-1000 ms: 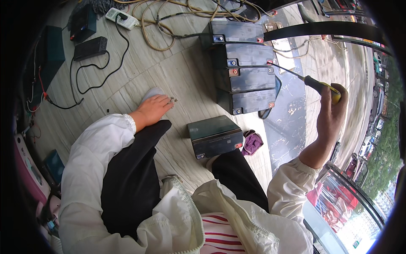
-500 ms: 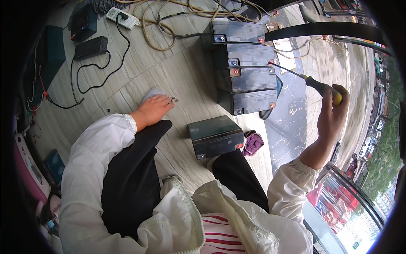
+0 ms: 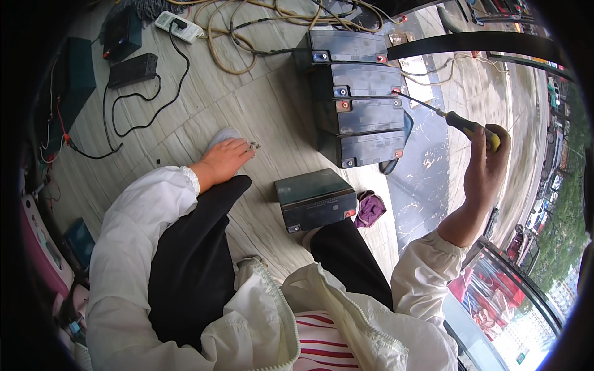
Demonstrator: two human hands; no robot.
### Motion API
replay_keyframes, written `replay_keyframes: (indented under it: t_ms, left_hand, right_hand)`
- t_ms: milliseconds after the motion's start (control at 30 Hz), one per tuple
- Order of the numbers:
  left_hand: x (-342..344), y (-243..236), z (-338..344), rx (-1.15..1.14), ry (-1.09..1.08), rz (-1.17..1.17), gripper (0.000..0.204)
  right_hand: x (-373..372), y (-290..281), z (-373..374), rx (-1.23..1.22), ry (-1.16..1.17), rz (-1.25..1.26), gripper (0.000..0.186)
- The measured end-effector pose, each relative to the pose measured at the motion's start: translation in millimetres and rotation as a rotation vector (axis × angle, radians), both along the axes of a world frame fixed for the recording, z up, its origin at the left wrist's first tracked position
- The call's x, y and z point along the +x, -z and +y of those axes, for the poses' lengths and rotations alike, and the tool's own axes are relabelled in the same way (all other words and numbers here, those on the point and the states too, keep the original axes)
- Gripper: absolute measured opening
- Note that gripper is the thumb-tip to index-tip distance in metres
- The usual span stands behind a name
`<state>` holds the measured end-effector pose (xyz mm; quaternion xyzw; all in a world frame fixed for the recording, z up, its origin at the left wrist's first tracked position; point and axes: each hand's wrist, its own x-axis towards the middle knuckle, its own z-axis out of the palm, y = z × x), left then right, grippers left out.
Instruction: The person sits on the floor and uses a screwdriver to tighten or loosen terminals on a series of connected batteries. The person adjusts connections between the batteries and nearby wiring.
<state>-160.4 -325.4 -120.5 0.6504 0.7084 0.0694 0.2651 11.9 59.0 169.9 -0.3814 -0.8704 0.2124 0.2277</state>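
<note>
My right hand [image 3: 486, 161] is wrapped round a yellow-and-black screwdriver [image 3: 473, 128], whose long thin shaft reaches left to a red terminal [image 3: 395, 92] on a row of dark grey batteries [image 3: 362, 80]. My left hand [image 3: 226, 154] rests palm down, fingers stretched, over my grey shoe [image 3: 219, 136] beside my knee; small metal bits [image 3: 253, 145] lie at its fingertips. Between my feet and the row sits a separate battery [image 3: 312, 191] with a red and a dark terminal, and a crumpled purple cloth [image 3: 371, 207] lies at its right.
At the left are a dark case [image 3: 74, 80] with clipped leads, a black charger [image 3: 132, 71], a white power strip [image 3: 179, 28] and a pink plastic item [image 3: 43, 244]. Tan cables [image 3: 229, 31] loop behind the batteries. A black bar [image 3: 470, 46] crosses upper right; vehicles are outside at right.
The screwdriver's handle has shifted and turned very slightly in my right hand, with its tip staying at the red terminal. My left hand has not visibly moved.
</note>
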Motion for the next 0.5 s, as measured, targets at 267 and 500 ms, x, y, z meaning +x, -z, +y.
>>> replay_keyframes:
  t_ms: [267, 500]
  left_hand:
    - [0.0, 5.0, -2.3, -0.001, 0.005, 0.008, 0.043]
    - [-0.2, 3.9, -2.1, 0.006, 0.004, 0.014, 0.043]
  right_hand:
    - [1.1, 0.7, -0.9, 0.041, -0.056, 0.022, 0.031]
    - [-1.0, -1.6, 1.7, -0.003, 0.124, -0.068, 0.032]
